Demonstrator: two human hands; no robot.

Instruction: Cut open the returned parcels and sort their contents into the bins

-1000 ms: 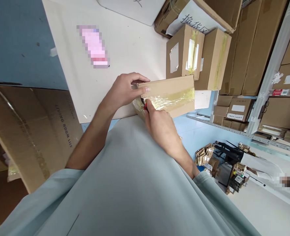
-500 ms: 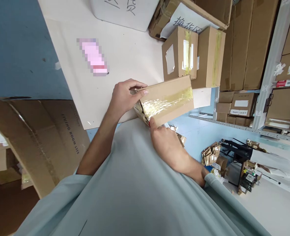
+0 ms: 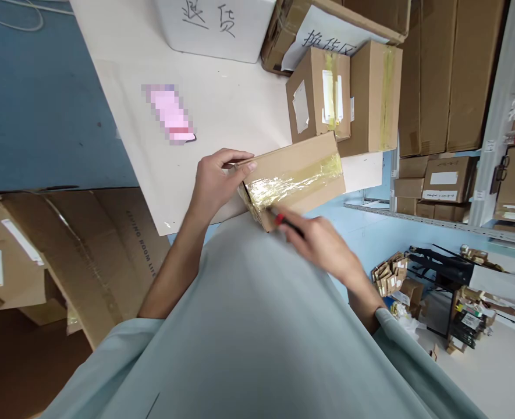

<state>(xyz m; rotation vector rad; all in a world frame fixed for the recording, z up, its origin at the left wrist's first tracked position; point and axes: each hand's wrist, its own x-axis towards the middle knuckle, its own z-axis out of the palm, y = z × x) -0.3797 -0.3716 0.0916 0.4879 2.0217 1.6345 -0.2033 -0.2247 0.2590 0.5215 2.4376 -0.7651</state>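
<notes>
A taped cardboard box [image 3: 303, 157] is tilted at the table's near edge, close to my body. Its upward face carries a wide strip of shiny yellowish tape. My left hand [image 3: 217, 180] grips the box's left end, thumb on the face and fingers over the far edge. In my right hand [image 3: 322, 241], somewhat blurred, is a red and black utility knife [image 3: 288, 224]. The knife's tip points at the tape near the box's lower left corner; whether it cuts in cannot be made out.
On the white table [image 3: 231, 105] lies a pixelated pink item [image 3: 169, 113]. Two taped boxes [image 3: 318, 93] stand beyond the held box, before a white bin [image 3: 217, 29] and a larger labelled carton [image 3: 327, 35]. Shelves of cartons [image 3: 447, 180] rise at right; a big carton [image 3: 91, 250] stands left.
My right hand has drawn back to the right from the box's corner, and the red and black knife now shows in it. The left hand keeps its hold on the box.
</notes>
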